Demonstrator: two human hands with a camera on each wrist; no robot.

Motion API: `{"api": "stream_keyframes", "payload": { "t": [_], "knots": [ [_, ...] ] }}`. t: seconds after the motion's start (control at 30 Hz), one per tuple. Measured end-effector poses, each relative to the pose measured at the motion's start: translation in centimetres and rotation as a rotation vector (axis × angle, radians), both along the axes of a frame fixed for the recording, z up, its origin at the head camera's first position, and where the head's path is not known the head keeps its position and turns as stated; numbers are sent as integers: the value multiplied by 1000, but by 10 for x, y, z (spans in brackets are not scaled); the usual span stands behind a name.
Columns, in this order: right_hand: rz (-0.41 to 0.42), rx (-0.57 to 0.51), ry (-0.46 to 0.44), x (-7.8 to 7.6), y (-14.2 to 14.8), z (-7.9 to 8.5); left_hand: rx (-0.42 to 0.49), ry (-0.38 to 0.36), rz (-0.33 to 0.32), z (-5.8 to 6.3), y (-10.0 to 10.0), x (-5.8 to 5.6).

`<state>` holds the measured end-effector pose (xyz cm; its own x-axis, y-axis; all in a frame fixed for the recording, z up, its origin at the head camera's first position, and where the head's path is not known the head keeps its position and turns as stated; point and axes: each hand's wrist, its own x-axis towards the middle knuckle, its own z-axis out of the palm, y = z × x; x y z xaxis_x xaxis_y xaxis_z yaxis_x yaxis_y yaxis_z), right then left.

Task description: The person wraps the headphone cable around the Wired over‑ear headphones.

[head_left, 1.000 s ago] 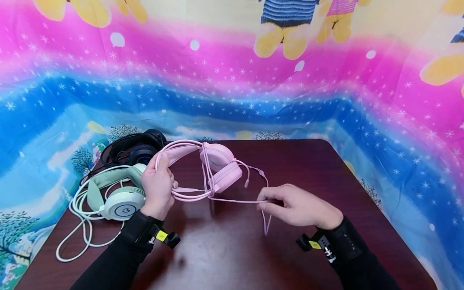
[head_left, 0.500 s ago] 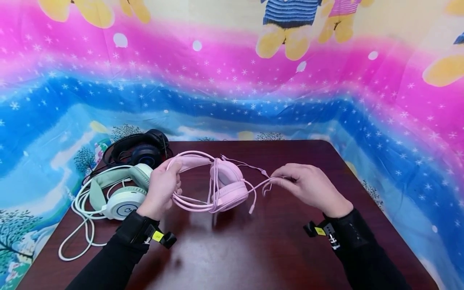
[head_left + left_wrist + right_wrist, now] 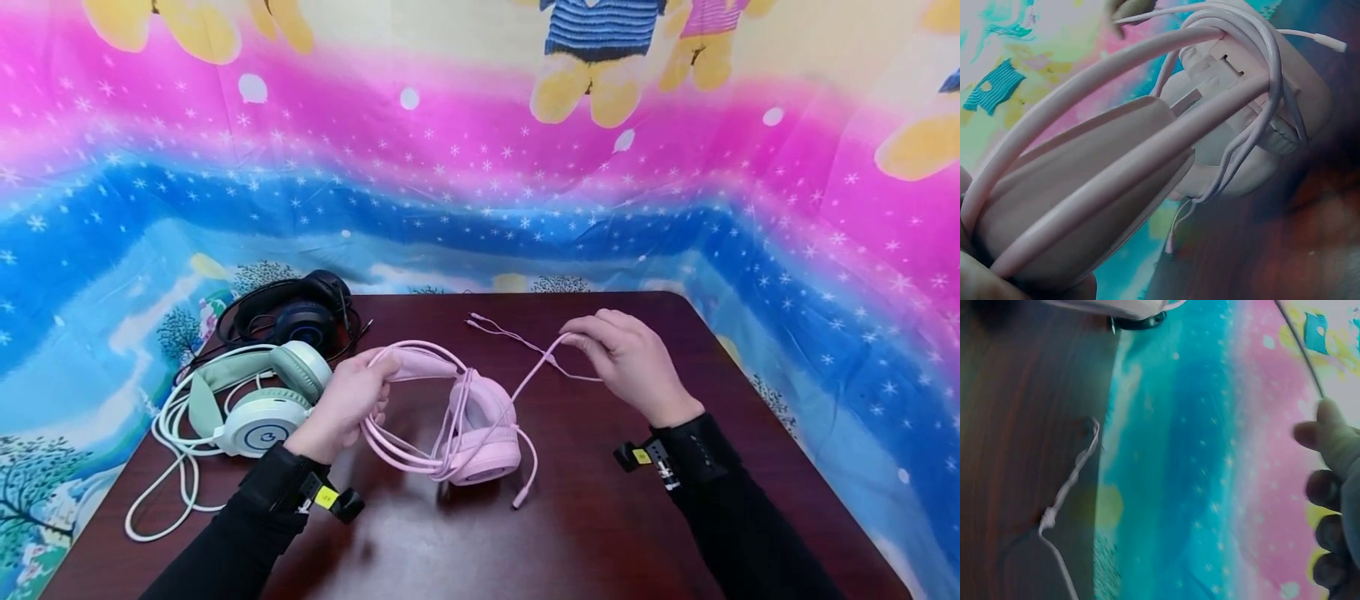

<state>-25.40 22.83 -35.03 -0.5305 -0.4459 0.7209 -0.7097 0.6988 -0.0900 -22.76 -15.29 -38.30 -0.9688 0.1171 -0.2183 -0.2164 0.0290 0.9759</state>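
Note:
A pink headset (image 3: 486, 454) with a short microphone boom (image 3: 527, 477) is held up over the table by my left hand (image 3: 351, 406), which grips its headband. Loops of its pink cable (image 3: 1259, 37) wrap around the ear cups in the left wrist view. My right hand (image 3: 633, 362) pinches a stretch of that cable between thumb and fingertips, up and to the right of the ear cups. From there the cable's split end (image 3: 517, 337) lies on the table behind, its plugs pointing to the back. Fingers of the right hand (image 3: 1338, 440) also show in the right wrist view.
A white and green headset (image 3: 262, 417) with coiled white cable lies on the left of the dark wooden table (image 3: 675, 533). Behind it is a black headset (image 3: 303, 321). A printed cloth (image 3: 480, 183) hangs around the table's back and sides.
The left hand has lowered the pink headset and brought it slightly right. The right hand has risen with the cable, which has come off the near side and now slants upward.

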Motion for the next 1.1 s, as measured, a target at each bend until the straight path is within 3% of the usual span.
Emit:
{"api": "stream_keyframes", "payload": {
  "t": [0.2, 0.5, 0.73, 0.87, 0.97, 1.1],
  "knots": [
    [-77, -43, 21, -8, -28, -3, 24, -35, -50, -10, 12, 5],
    [-176, -11, -144, -14, -52, -11, 83, -42, -119, -17, 28, 15],
    [-227, 50, -299, -14, -48, -30, 297, -40, -247, -13, 29, 18],
    [-243, 61, -368, -13, -40, -41, 392, -32, -261, -11, 24, 16],
    [-220, 80, -414, -14, -37, -51, 440, -37, -267, -12, 20, 14],
    [-156, 102, -447, -12, -36, -65, 564, -68, -326, -16, 15, 11]
  ]
}}
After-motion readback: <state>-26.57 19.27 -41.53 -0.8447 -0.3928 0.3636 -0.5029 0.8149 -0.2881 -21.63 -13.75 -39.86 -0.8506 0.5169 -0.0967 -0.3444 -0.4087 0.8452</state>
